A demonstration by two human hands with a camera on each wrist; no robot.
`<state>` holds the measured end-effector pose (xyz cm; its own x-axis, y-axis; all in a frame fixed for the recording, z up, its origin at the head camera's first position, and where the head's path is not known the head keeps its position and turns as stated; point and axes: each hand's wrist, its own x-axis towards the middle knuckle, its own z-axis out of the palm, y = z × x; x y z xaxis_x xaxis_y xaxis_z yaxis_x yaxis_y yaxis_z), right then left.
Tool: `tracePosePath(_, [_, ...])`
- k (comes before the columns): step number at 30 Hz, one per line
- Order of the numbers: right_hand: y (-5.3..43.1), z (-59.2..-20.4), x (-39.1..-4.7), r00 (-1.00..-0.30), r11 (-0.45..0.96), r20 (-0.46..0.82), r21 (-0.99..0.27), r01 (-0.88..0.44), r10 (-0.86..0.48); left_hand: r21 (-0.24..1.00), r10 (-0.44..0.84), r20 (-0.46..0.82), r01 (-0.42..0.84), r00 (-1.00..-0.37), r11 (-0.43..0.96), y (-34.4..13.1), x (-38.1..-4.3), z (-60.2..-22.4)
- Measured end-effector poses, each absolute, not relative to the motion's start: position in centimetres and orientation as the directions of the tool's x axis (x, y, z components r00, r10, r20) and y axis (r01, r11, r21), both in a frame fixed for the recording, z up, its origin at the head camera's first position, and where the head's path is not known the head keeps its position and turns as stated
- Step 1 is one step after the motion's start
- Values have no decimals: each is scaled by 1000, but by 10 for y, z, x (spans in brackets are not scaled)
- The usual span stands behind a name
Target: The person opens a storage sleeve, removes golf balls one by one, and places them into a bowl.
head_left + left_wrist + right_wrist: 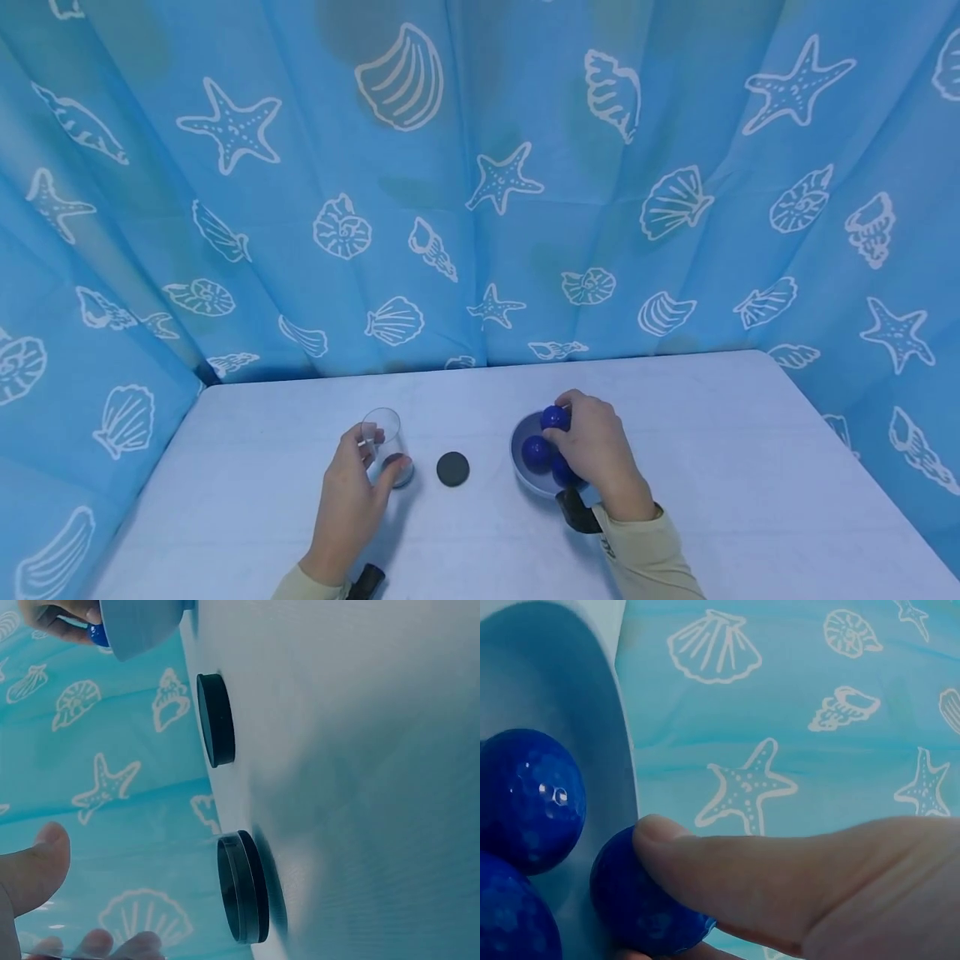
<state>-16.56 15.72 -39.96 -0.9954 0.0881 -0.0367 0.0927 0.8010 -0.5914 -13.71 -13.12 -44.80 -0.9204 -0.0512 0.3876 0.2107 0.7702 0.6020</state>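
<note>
A clear cylindrical jar (392, 437) with a dark base (244, 889) stands upright on the table, left of centre. My left hand (352, 500) holds it, fingers behind the wall and thumb on the near side. To its right lies a round black lid (453, 469). Further right is a blue-grey bowl (528, 486) with glossy dark blue balls (537, 452) inside. Over the bowl's far side my right hand (597, 442) pinches one blue ball (649, 896) between thumb and fingers. The right hand partly hides another ball and the bowl's right side.
A white cloth covers the table (750, 467). Behind and to the sides hangs a blue curtain (480, 250) with white shell and starfish prints, meeting the table's back edge. Dark straps or mounts (577, 510) sit at both wrists.
</note>
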Motion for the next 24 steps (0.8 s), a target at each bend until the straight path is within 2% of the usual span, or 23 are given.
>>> tracePosePath(7, [154,-403,-165,-997,824,-18,-561,76,79,628,-91,312,134,-946,766,-130,-138,-446])
tracePosePath(24, [144,-409,-166,-994,842,-36,-530,106,103,641,-103,300,121,-948,758,-131,-141,-447])
